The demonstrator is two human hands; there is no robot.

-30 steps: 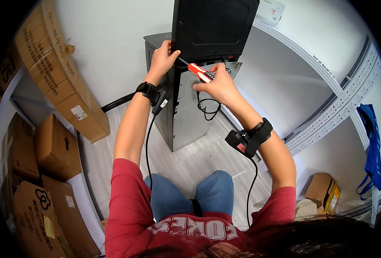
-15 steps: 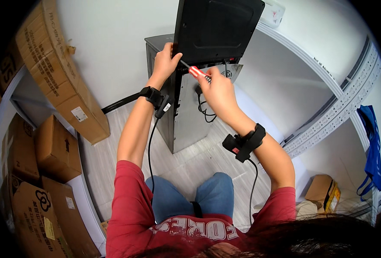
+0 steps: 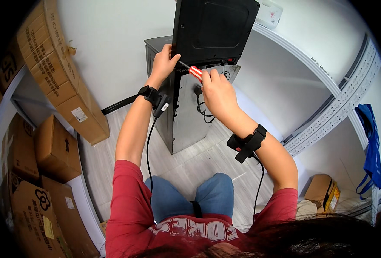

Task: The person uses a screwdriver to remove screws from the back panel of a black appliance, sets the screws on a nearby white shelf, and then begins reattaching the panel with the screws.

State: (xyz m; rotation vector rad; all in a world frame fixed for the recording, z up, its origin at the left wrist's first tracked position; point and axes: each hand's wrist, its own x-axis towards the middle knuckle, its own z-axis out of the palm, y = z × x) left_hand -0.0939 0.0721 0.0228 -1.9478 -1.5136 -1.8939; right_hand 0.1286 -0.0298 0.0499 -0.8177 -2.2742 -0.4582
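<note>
My right hand [image 3: 219,95] is closed round the handle of a screwdriver [image 3: 195,72], red with white stripes. Its shaft slants up and left to the lower left corner of a black panel [image 3: 216,28]; the tip is hidden close to my left thumb. At that corner, my left hand [image 3: 164,64] grips the panel's left edge, thumb in front and some fingers out of sight behind. The panel stands tilted up on top of a tall grey metal cabinet [image 3: 189,116]. A black plug and cable [image 3: 200,99] hang against the cabinet's face.
A long carton [image 3: 61,73] leans at the left, with several boxes [image 3: 58,148] below it on a shelf. White perforated shelf rails [image 3: 328,112] curve along the right, where a blue bag [image 3: 371,146] hangs. Cables trail from the black straps on both my wrists.
My right hand has turned about the screwdriver handle, its fingers now further over the grip. The black panel has shifted slightly left. My left hand keeps its hold.
</note>
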